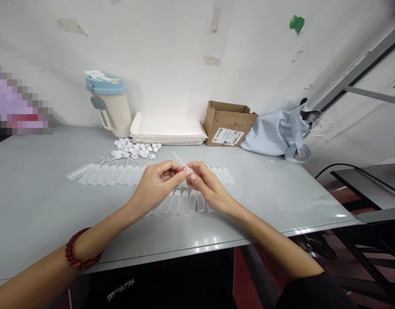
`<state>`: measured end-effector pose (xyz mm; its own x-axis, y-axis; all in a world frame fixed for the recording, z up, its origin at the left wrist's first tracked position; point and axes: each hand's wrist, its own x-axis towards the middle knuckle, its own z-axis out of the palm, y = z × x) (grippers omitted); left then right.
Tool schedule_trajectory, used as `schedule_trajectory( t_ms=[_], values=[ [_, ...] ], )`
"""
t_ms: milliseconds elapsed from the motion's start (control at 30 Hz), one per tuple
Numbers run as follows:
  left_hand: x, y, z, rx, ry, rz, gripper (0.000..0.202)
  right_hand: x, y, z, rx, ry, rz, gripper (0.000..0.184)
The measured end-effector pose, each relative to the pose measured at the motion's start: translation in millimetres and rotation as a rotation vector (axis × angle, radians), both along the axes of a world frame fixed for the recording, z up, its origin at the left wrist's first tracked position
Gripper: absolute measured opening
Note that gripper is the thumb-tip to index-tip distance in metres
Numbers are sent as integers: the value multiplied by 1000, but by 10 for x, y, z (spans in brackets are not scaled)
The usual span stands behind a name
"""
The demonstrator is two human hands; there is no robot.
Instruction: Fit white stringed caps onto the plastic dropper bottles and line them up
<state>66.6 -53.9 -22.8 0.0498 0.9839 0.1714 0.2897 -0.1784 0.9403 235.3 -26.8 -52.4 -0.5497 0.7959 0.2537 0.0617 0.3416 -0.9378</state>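
Where two bare hands meet over a grey counter [264, 180], a rear row of translucent bottles [112, 175] begins well left of the grip and runs on behind it. Farther back on that side stands a lidded cup [118, 107], with loose white caps [136, 149] between it and the grip. A stack of flat white packets [170, 127] lies directly behind. The left hand [160, 182] pinches a thin translucent strip [178, 158], which juts up and leftward; its lower end is hidden. A near row of bottles [183, 204] lies below the grip. The right hand [210, 184] is clamped on the same piece, its tips meeting the left's. Behind, to the right, sit a cardboard box [229, 122] and a pale blue bag [271, 133]. The step looks like fine two-handed fingertip work; the next move seems to need a light, steady pinch.
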Motion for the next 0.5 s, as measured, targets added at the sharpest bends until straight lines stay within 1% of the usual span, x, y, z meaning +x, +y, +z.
schedule_trajectory(
  t_ms=[100,200,267,333,400,433,500],
  values=[
    [6,-1,3,-2,28,-32,29,7,7,-19,70,-79,-23,23],
    [-63,57,8,-14,93,-84,31,9,15,-7,39,-68,-17,23],
    [-187,155,-1,-12,191,-96,30,8,19,19,-14,-25,-24,23],
    [-370,296,-37,65,334,9,28,9,26,55,-91,42,-58,24],
    [-575,457,-100,229,563,188,26,11,40,91,-189,116,-104,26],
    [-667,534,-137,248,621,227,27,12,48,108,-234,144,-123,27],
    [-804,663,-209,241,670,225,29,16,63,134,-306,178,-149,28]
  ],
)
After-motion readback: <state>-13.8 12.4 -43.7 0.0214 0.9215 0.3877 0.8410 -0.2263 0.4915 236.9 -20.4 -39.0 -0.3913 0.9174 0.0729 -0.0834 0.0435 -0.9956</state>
